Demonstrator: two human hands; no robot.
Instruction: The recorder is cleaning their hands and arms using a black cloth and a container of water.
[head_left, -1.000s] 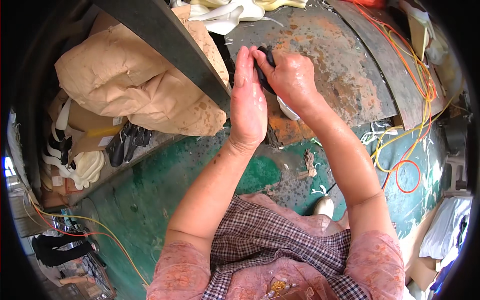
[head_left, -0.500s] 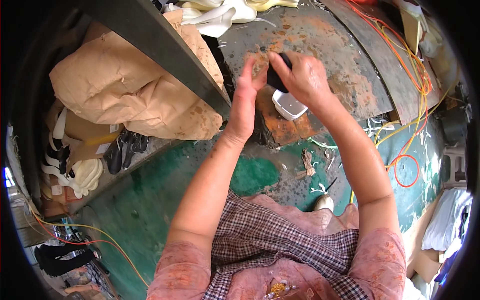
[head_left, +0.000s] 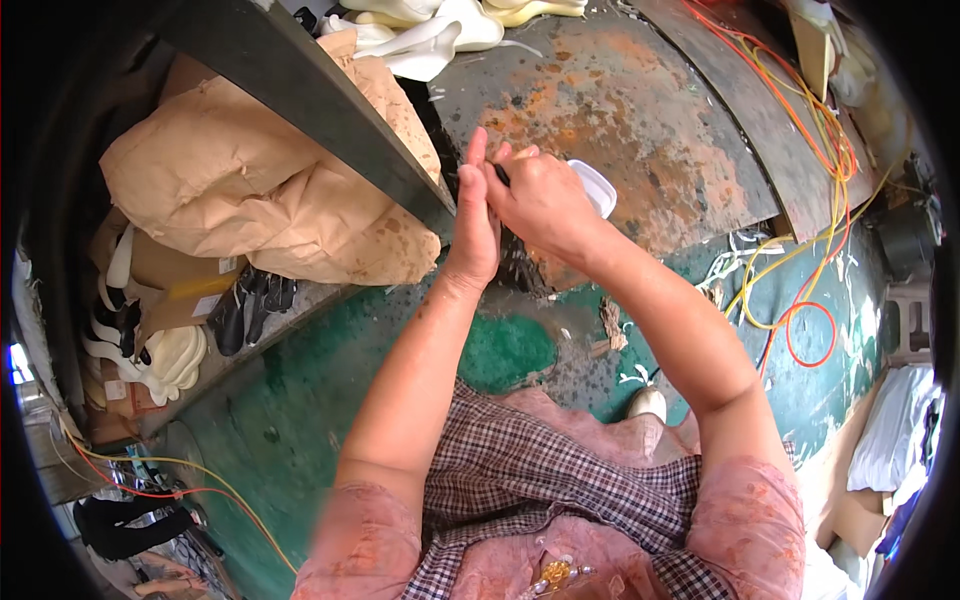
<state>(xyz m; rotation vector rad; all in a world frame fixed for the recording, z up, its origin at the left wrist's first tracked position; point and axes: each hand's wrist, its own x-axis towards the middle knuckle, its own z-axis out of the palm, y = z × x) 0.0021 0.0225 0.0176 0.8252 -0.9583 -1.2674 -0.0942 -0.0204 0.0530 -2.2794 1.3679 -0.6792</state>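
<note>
Between hands, black object mostly hidden.

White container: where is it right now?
In the head view, the white container shows above and right of centre, against the rust-stained board, partly hidden by the right hand; whether it rests or is held, I can't tell.

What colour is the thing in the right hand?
The thing is black where it shows; the right hand hides most of it. Best view: head.
</note>
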